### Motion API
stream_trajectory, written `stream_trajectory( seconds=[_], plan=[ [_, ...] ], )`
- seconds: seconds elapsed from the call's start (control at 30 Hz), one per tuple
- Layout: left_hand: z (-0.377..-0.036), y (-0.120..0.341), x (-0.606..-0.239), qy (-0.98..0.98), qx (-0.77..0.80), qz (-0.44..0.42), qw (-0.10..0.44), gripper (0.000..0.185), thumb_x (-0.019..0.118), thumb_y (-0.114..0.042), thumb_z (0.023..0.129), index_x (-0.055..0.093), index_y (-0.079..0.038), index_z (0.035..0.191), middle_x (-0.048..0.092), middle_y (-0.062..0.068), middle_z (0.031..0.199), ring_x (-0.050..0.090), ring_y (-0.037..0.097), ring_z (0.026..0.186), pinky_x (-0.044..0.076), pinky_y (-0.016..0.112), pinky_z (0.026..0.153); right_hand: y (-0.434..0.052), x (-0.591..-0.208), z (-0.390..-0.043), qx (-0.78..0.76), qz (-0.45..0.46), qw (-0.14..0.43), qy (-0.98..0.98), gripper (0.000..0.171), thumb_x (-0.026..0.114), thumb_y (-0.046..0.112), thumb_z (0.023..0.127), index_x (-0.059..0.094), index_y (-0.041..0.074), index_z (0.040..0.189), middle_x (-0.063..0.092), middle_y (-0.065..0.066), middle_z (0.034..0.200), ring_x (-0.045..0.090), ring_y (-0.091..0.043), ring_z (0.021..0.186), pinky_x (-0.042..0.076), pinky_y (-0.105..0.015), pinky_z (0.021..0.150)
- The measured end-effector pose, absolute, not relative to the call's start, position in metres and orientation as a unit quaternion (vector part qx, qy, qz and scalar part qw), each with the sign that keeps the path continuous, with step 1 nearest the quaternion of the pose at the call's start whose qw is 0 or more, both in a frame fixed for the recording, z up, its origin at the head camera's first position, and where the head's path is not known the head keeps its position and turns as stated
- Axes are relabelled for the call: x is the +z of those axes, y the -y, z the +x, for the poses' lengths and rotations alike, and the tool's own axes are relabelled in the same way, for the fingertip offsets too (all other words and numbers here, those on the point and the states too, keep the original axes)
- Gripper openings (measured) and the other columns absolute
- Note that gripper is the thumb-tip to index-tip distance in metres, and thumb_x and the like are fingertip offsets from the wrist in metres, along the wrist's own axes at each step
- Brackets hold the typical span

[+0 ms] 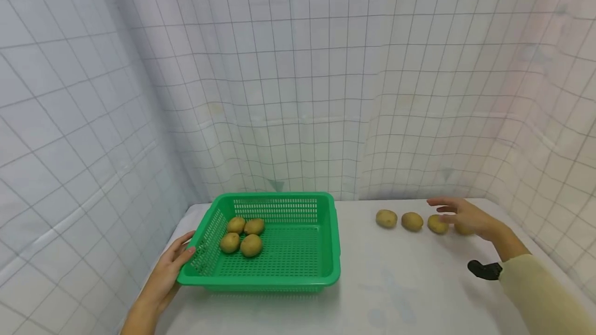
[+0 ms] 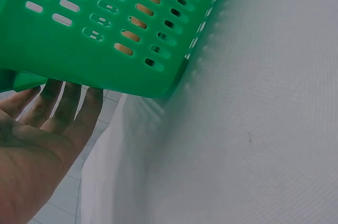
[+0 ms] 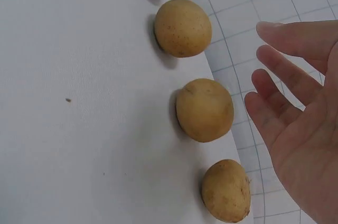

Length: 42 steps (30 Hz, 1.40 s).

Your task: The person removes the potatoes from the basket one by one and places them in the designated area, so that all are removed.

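My left hand (image 1: 163,273) grips the left rim of a green plastic basket (image 1: 274,284), its thumb over the edge. In the left wrist view its fingers (image 2: 84,113) reach up under the rim. Several potatoes (image 1: 251,246) lie together in the left part of the basket. My right hand (image 1: 472,217) hovers with spread, slightly bent fingers over the right end of a row of potatoes (image 1: 386,218), and holds nothing. In the right wrist view its fingertips point toward a potato (image 3: 205,110), with a gap between them. The rightmost potato (image 1: 463,228) is partly hidden by the hand.
The white-covered table (image 1: 363,288) ends at a back edge just behind the potato row. Grid-patterned sheets (image 1: 298,92) hang behind it and on both sides. A black strap end (image 1: 485,270) sticks out by the right sleeve (image 1: 535,288).
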<state>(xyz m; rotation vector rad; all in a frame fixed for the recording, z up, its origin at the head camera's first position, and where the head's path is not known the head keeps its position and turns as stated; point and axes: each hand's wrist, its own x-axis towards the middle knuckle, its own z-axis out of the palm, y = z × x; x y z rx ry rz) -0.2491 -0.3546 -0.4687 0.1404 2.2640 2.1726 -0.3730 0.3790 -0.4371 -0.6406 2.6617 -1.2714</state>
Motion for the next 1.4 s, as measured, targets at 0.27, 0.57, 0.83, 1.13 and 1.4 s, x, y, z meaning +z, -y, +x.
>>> stream_trajectory(
  seconds=[0.27,0.57,0.83,1.13,1.4],
  plan=[
    [-0.249,0.355,-0.467,-0.720,0.692,0.040,0.007,0.067,0.048,-0.029,0.113,0.014,-0.001,0.162,0.040,0.003,0.145,0.058,0.012,0.118,0.054,0.029,0.091,-0.358,-0.439,-0.373,-0.431,-0.226,0.069,-0.871,0.048,0.064,0.015,0.104,0.050,0.000,0.148,0.044,-0.027,0.152,0.042,-0.053,0.136,0.039,-0.065,0.104],
    [-0.250,0.355,-0.466,-0.715,0.697,0.047,0.006,0.067,0.049,-0.027,0.113,0.013,0.000,0.162,0.043,-0.002,0.142,0.060,0.012,0.116,0.055,0.029,0.090,-0.336,-0.439,-0.378,-0.437,-0.244,0.084,-0.862,0.046,0.060,0.013,0.105,0.050,0.004,0.150,0.044,-0.025,0.153,0.042,-0.051,0.137,0.037,-0.065,0.106],
    [-0.250,0.355,-0.467,-0.712,0.700,0.048,0.006,0.067,0.048,-0.027,0.113,0.012,0.000,0.162,0.043,-0.002,0.143,0.059,0.011,0.118,0.054,0.028,0.091,-0.316,-0.437,-0.378,-0.434,-0.250,0.091,-0.861,0.046,0.064,0.014,0.104,0.052,0.007,0.149,0.047,-0.020,0.152,0.046,-0.045,0.136,0.039,-0.061,0.105],
    [-0.252,0.353,-0.466,-0.713,0.700,0.049,0.007,0.067,0.048,-0.028,0.113,0.013,-0.001,0.162,0.039,0.005,0.147,0.058,0.012,0.120,0.053,0.028,0.093,-0.289,-0.433,-0.377,-0.429,-0.283,0.099,-0.852,0.044,0.063,0.011,0.105,0.054,0.008,0.148,0.048,-0.016,0.153,0.046,-0.043,0.137,0.044,-0.051,0.106],
    [-0.249,0.354,-0.467,-0.711,0.701,0.048,0.006,0.067,0.048,-0.027,0.113,0.012,0.000,0.162,0.040,0.002,0.145,0.059,0.011,0.119,0.054,0.028,0.092,-0.267,-0.430,-0.376,-0.430,-0.294,0.115,-0.846,0.043,0.060,0.005,0.105,0.055,0.010,0.147,0.049,-0.015,0.152,0.044,-0.043,0.138,0.042,-0.059,0.107]
  ],
)
